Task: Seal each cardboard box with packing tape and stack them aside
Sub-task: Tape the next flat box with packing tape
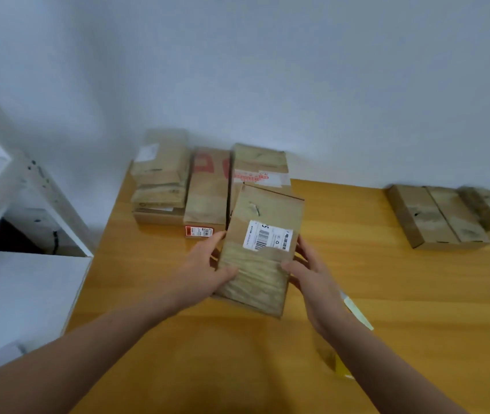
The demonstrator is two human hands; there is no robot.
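A flat cardboard box (263, 249) with a white barcode label and tape across its near half is held between both hands above the wooden table (387, 294). My left hand (205, 264) grips its left edge, thumb on top. My right hand (312, 270) grips its right edge. Behind it, several cardboard boxes (208, 186) stand grouped at the table's far left. Three more boxes (447, 216) lie side by side at the far right. A yellow strip (357, 312) lies on the table by my right wrist; I cannot tell what it is.
A white wall runs behind the table. White furniture (28, 264) with a dark gap stands to the left of the table's left edge. Bare tabletop shows between the two groups of boxes and in front of me.
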